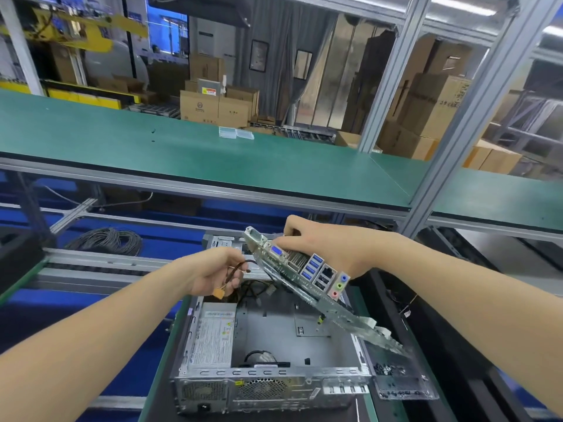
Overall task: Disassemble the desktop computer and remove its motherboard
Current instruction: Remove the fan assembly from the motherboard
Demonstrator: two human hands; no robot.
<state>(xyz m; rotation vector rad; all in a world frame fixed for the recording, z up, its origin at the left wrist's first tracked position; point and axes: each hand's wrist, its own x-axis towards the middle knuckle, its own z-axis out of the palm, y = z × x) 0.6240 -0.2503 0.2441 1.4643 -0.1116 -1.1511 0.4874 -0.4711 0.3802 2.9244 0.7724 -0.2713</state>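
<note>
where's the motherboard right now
In the head view the motherboard is tilted in mid-air above the open computer case, right of centre, held by the right hand; the left hand holds a cable beside it.

The power supply label [213,338] and carton prints [200,106] are too blurred to read

A green shelf [182,153] runs across before me, carrying what may be two clear plastic cases [236,133]. Cardboard boxes [213,108] stand behind it; a grey cable coil [106,240] lies lower left.

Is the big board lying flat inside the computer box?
No, the right hand holds the board tilted above the open box.
</note>
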